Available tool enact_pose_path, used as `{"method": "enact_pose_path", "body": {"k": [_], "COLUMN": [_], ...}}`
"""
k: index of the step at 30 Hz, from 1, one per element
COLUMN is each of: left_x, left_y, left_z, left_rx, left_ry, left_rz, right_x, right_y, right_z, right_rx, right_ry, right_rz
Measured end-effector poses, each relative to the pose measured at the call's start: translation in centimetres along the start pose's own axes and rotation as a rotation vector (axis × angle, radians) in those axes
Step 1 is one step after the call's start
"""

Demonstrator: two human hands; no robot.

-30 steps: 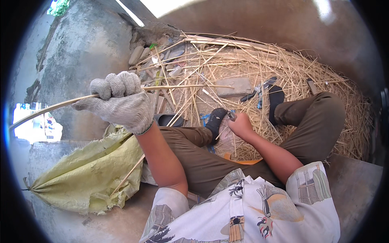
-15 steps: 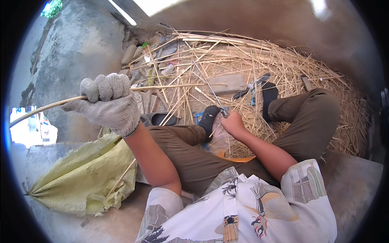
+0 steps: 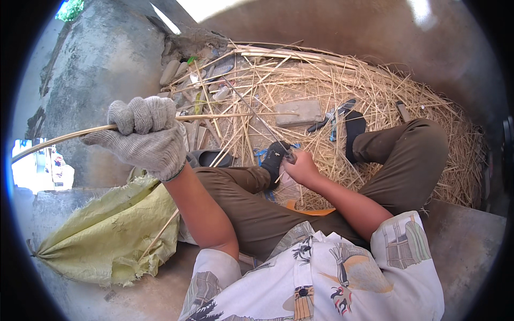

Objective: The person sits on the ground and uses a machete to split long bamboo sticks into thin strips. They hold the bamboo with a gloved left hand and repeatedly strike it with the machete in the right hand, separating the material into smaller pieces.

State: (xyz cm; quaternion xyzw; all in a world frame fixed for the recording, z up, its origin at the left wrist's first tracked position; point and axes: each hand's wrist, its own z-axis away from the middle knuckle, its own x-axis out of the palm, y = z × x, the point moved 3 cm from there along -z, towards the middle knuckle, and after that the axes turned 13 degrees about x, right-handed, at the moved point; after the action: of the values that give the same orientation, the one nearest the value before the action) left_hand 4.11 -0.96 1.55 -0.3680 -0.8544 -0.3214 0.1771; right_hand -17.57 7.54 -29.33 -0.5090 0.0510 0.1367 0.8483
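Note:
In a grey knitted glove, my left hand [image 3: 144,131] is closed around a long pale bamboo strip [image 3: 61,140]. One end bends off to the left edge; the other reaches right, over the litter of strips. My bare right hand [image 3: 301,168] grips the handle of a long, thin-bladed knife [image 3: 256,115] near my sock-covered foot [image 3: 274,159]. The blade slants up and to the left, and in the picture it crosses the strip's right-hand end. Whether blade and strip touch I cannot tell.
Loose strips and shavings [image 3: 412,101] cover the floor ahead. A rectangular block [image 3: 298,113] lies among them, with a dark-handled tool [image 3: 332,115] to its right. A yellow-green sack [image 3: 112,230] lies at my left. Walls stand left and ahead.
The knife's tip has swung to the left, and my right hand has shifted slightly left with it. My left hand and the bamboo strip have hardly moved.

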Motion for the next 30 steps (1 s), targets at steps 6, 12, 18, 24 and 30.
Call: {"method": "enact_pose_path", "body": {"k": [6,12,18,24,30], "left_x": [-1.5,-0.3,-0.8,-0.2,-0.9], "left_y": [0.9,0.0,0.4,0.0,0.5], "left_z": [-0.2,-0.1,-0.2,-0.1,0.0], "left_rx": [-0.004,-0.005,-0.035,-0.035,-0.033], "left_ry": [-0.021,-0.004,-0.039,-0.031,-0.037], "left_rz": [-0.07,-0.015,0.008,0.012,0.004], "right_x": [-0.5,-0.8,-1.4,-0.6,-1.7], "right_y": [-2.9,-0.6,-3.2,-0.6,-1.4], "right_z": [1.4,-0.2,0.7,-0.2,-0.4], "right_rx": [-0.034,0.103,0.037,0.086,0.247], "right_ry": [0.076,0.109,0.117,0.128,0.07], "right_rz": [0.083,0.2,0.206,0.192,0.149]}}
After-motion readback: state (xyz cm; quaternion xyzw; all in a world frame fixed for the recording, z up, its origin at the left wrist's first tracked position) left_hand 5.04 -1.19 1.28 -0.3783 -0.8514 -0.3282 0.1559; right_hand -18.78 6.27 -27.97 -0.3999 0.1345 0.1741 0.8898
